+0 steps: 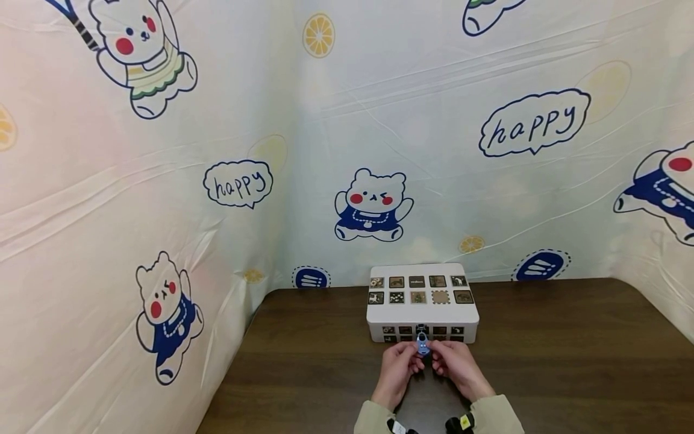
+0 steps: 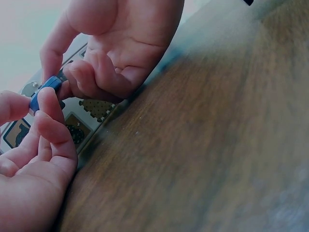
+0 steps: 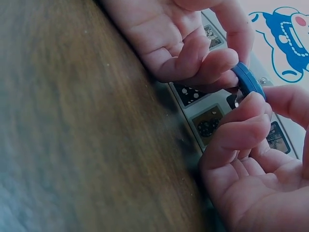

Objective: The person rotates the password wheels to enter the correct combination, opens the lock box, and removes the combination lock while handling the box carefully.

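Note:
A small blue padlock [image 1: 423, 346] is at the front face of a white tin box [image 1: 423, 304], beside the dark clasp in the middle of that face. My left hand [image 1: 397, 369] pinches it from the left between thumb and fingers. From the other side my right hand [image 1: 458, 366] pinches it too. Seen from the left wrist, the blue body of the padlock [image 2: 46, 92] lies between both sets of fingertips. The right wrist view gives its narrow edge [image 3: 248, 81]. Fingers cover much of the shackle, so whether it passes through the clasp I cannot tell.
The box is printed with small square pictures and stands at the back of a dark wooden table [image 1: 564, 361]. Behind and to the left hangs a pale curtain [image 1: 325, 132] with cartoon bears and orange slices. Its lower edge meets the table's back edge.

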Available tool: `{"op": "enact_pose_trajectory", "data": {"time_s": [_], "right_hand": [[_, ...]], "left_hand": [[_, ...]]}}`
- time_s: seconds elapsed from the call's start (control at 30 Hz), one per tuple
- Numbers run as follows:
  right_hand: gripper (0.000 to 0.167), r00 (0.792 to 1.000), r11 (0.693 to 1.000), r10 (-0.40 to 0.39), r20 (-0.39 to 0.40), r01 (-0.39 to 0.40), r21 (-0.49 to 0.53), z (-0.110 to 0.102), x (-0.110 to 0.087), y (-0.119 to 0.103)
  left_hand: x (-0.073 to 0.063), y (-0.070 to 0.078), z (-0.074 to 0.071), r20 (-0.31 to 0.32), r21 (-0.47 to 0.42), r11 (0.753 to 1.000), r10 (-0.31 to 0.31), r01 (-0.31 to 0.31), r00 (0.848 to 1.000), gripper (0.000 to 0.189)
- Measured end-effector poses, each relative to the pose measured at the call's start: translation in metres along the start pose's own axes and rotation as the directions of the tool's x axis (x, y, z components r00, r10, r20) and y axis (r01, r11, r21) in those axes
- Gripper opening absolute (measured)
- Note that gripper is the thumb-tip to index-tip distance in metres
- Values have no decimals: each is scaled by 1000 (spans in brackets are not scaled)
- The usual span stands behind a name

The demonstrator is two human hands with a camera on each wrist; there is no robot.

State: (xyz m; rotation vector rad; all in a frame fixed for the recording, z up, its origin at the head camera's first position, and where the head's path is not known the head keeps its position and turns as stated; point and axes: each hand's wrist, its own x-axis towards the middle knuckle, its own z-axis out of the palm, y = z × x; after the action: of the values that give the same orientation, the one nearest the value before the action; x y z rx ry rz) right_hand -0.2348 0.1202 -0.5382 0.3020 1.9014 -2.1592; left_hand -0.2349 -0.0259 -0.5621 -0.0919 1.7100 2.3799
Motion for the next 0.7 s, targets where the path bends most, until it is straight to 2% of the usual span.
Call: {"op": "enact_pose_trajectory", "data": {"time_s": [0.33, 0.7], "right_hand": [[25, 999, 999, 28, 31, -28, 18, -2, -2, -1], [30, 998, 999, 40, 49, -40, -1, -4, -2, 0]], "left_hand": [[2, -2, -1, 13, 4, 1000, 10, -10, 1000, 18], [4, -3, -1, -3, -5, 1000, -10, 10, 1000, 16]]}}
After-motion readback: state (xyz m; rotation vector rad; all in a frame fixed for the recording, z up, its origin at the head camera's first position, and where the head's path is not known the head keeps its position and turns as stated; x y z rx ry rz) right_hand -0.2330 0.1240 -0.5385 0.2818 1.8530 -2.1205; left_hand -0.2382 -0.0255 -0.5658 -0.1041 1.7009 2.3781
